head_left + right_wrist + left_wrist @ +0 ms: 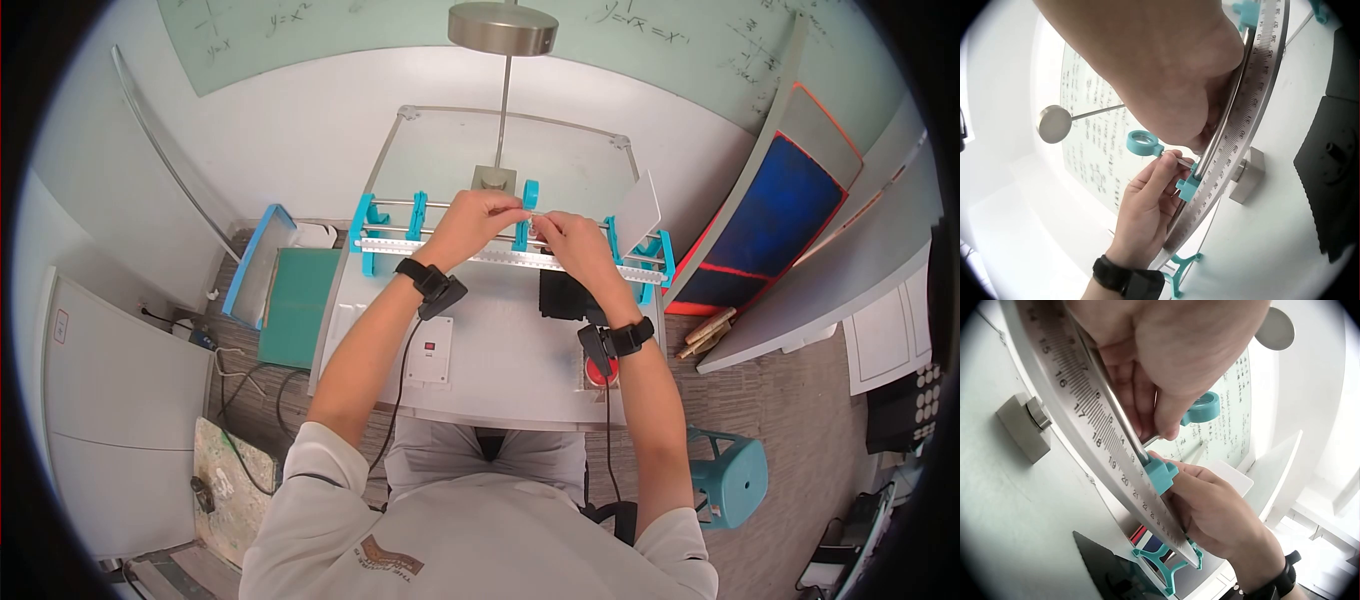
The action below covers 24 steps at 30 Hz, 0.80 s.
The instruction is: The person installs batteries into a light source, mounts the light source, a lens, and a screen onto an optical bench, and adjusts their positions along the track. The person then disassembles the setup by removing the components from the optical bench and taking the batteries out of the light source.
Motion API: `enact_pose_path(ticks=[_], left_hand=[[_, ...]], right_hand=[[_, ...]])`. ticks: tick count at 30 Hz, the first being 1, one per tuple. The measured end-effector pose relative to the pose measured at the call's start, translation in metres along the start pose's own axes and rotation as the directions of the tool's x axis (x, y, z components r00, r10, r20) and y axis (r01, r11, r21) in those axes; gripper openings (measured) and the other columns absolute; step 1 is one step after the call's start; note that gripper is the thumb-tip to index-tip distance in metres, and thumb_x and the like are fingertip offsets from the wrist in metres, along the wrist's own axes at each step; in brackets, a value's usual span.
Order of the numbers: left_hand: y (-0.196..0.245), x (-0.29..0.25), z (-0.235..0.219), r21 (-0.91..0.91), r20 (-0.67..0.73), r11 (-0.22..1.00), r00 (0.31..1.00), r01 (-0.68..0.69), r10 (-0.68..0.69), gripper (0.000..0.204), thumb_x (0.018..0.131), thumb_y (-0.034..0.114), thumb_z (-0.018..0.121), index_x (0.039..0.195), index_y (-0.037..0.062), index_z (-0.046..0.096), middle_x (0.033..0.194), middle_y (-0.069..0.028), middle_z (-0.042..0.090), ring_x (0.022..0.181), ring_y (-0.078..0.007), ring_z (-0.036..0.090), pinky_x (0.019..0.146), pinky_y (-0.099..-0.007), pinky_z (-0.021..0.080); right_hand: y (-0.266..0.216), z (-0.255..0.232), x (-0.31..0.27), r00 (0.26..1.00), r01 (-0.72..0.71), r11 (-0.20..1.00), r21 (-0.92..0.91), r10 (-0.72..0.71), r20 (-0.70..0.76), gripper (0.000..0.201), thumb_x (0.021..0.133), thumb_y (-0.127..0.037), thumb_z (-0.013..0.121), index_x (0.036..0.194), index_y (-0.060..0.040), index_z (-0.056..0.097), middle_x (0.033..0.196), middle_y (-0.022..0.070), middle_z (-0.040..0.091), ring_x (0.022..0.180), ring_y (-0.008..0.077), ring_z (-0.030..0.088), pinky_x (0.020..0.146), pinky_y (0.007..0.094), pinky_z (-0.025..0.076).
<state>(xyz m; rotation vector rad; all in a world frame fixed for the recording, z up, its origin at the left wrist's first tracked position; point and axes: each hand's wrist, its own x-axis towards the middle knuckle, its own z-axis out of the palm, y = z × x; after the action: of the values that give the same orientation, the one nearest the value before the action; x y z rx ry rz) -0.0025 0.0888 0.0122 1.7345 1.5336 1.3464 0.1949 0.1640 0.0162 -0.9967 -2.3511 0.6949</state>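
A metal-railed optical bench with a white ruler [500, 258] and teal end supports [364, 222] spans the table. Above the rails, a lens in a teal ring [1143, 143] stands on a thin metal stem set in a teal slider [1190, 187]. My left hand [472, 226] pinches that stem just below the ring, as the right wrist view shows. From the other side, my right hand [578, 246] has thumb and fingers bent around the slider [1160, 475]; its fingertips are partly hidden. A white screen [640, 214] stands upright on the bench, right of my right hand.
Behind the bench, a metal stand with a square base [495, 179] rises to a round disc [503, 28]. A black plate [562, 296], a white switch box [430, 350] and a red round item [601, 371] lie in front. A teal stool [738, 482] stands at right.
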Motion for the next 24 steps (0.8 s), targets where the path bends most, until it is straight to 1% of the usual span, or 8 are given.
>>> enact_pose_path(ticks=[6,9,11,16,19,21,22,24], left_hand=[[0.0,0.0,0.0,-0.007,-0.004,1.0,1.0,-0.01,0.01,0.024,0.094,0.019,0.074,0.097,-0.0049,0.072,0.077,-0.0079,0.069,0.071,-0.0106,0.055,0.067,-0.0285,0.047],[0.003,-0.001,0.0,0.027,0.003,1.0,1.0,-0.009,0.009,0.026,0.094,0.02,0.074,0.098,-0.0056,0.072,0.08,-0.0097,0.07,0.073,-0.0111,0.058,0.068,-0.0288,0.048],[-0.004,0.001,0.003,0.026,-0.013,1.0,1.0,-0.012,0.012,0.025,0.092,0.02,0.075,0.098,-0.0047,0.073,0.086,-0.0137,0.073,0.077,-0.0196,0.069,0.073,-0.0309,0.054],[-0.003,0.003,0.004,-0.053,0.015,0.999,1.0,-0.005,0.006,0.023,0.09,0.016,0.078,0.103,-0.0026,0.072,0.091,-0.0121,0.073,0.084,-0.0188,0.071,0.078,-0.0309,0.058],[0.004,-0.002,0.003,-0.055,-0.01,0.997,0.999,-0.051,0.051,0.026,0.09,0.016,0.078,0.108,-0.0007,0.071,0.094,-0.012,0.072,0.085,-0.0195,0.071,0.079,-0.0316,0.059],[0.016,-0.01,-0.004,-0.028,-0.201,0.958,0.94,-0.285,0.274,0.029,0.09,0.016,0.079,0.111,-0.0006,0.069,0.094,-0.0108,0.071,0.084,-0.0199,0.07,0.081,-0.0328,0.059],[0.027,-0.022,-0.012,-0.028,-0.19,0.961,0.946,-0.275,0.265,0.029,0.09,0.016,0.079,0.111,-0.0006,0.069,0.094,-0.0108,0.071,0.084,-0.0199,0.07,0.081,-0.0328,0.059],[0.056,-0.06,-0.038,0.139,-0.143,0.985,0.982,-0.106,0.126,0.027,0.092,0.017,0.076,0.112,0.0003,0.069,0.099,-0.0122,0.07,0.083,-0.0231,0.069,0.078,-0.0356,0.059]], right_hand=[[0.002,0.0,0.002,1.0,0.002,1.0,0.017,-0.003,0.008,0.04,0.102,-0.036,0.057,0.098,-0.0011,0.075,0.081,0.0157,0.074,0.073,0.0304,0.071,0.07,0.0384,0.054],[-0.004,-0.003,-0.002,0.999,-0.03,0.999,0.044,0.029,0.027,0.041,0.102,-0.036,0.056,0.099,-0.0003,0.075,0.08,0.0159,0.074,0.072,0.0305,0.07,0.069,0.0386,0.053],[0.0,-0.001,-0.001,1.0,0.016,0.999,0.029,-0.016,0.0,0.041,0.102,-0.035,0.057,0.098,0.0009,0.074,0.078,0.0159,0.073,0.07,0.0304,0.069,0.068,0.0382,0.053],[0.0,-0.003,-0.005,0.998,0.05,0.992,0.115,-0.046,-0.042,0.032,0.101,-0.026,0.061,0.099,0.0028,0.073,0.079,0.0183,0.072,0.069,0.0311,0.068,0.066,0.0388,0.053],[-0.009,-0.013,-0.021,0.946,0.228,0.963,-0.14,-0.254,-0.2,0.025,0.1,-0.019,0.063,0.105,0.0024,0.073,0.084,0.0182,0.073,0.069,0.0287,0.069,0.067,0.0384,0.054],[-0.032,-0.028,-0.044,0.889,0.304,0.944,-0.128,-0.329,-0.319,0.022,0.097,-0.016,0.064,0.1,0.0051,0.069,0.087,0.0196,0.07,0.079,0.0403,0.066,0.071,0.044,0.054],[-0.042,-0.033,-0.06,0.894,0.294,0.949,-0.116,-0.316,-0.319,0.022,0.097,-0.016,0.064,0.1,0.0051,0.069,0.087,0.0196,0.07,0.079,0.0403,0.066,0.071,0.044,0.054],[-0.054,-0.036,-0.093,0.999,0.017,0.987,0.158,-0.012,-0.034,0.024,0.1,-0.017,0.063,0.114,0.0,0.072,0.098,0.0146,0.076,0.082,0.0222,0.074,0.075,0.0348,0.056]])
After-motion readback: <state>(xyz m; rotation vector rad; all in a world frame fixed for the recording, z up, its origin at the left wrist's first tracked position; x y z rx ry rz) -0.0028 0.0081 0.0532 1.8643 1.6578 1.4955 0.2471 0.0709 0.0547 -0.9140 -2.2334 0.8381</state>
